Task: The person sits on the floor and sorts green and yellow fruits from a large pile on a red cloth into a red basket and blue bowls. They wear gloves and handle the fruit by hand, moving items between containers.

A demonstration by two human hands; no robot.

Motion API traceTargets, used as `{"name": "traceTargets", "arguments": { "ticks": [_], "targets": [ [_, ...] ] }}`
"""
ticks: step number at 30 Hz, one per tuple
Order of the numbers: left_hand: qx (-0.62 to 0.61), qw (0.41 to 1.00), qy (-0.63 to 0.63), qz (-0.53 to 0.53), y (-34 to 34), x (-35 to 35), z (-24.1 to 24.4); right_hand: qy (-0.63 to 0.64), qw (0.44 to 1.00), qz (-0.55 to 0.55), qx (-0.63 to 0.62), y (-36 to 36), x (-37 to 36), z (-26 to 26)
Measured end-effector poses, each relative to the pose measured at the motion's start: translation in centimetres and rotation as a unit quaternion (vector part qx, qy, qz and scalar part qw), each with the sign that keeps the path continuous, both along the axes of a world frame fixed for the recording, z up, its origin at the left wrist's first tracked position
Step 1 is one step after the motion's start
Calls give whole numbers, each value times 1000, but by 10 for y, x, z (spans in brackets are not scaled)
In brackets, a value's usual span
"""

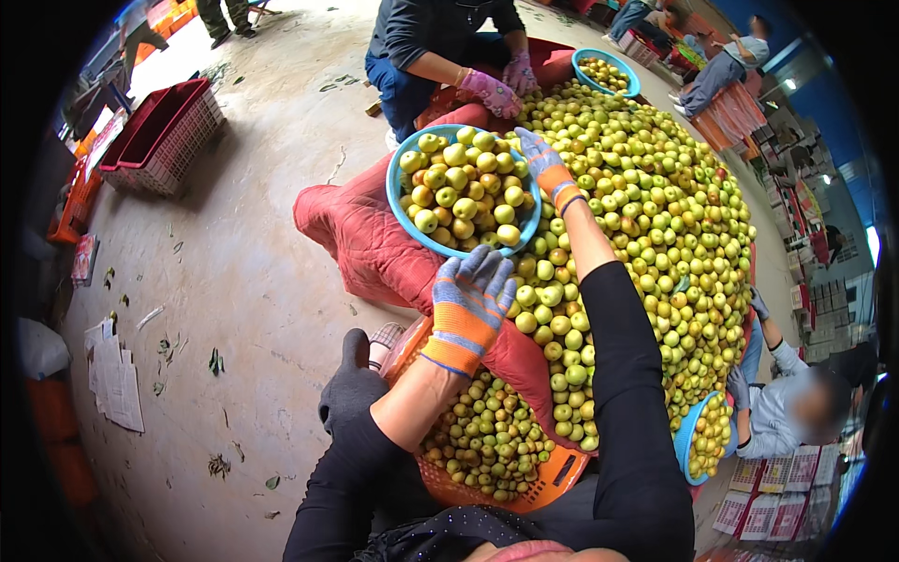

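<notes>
A round blue plastic basket (416,237) holds green and brownish jujube-like fruits (463,186), and sits on a red quilted cloth (365,232). My left hand (469,309), in an orange and grey knit glove, has its fingers apart at the basket's near rim; nothing shows in its palm. Along the right rim lies my right hand (549,168), gloved alike, fingers stretched out; its thumb side is hidden, so I cannot tell whether it grips the rim. A large heap of the same fruits (646,232) spreads out beside it on the right.
Below my forearms stands an orange crate (555,478) of smaller fruits. Across the heap a person in floral gloves (495,91) crouches near another blue basket (635,84). A grey-gloved person (786,414) is beside a third basket (685,442). Red-lined crates (165,133) stand at left.
</notes>
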State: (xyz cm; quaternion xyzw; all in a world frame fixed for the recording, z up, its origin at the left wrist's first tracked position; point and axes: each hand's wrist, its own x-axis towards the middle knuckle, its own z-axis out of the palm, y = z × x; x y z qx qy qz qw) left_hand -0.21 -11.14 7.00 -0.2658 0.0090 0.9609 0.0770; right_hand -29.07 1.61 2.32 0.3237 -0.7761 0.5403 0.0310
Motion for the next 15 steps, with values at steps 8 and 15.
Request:
{"name": "traceTargets", "arguments": {
  "ticks": [8, 15],
  "targets": [
    [-122, 989, 1, -87, 22, -1, -20, 136, 796, -276, 522, 165, 120, 7],
    [-222, 966, 34, -126, 48, -1, -57, 179, 796, -217, 535, 172, 249, 23]
  ]
}}
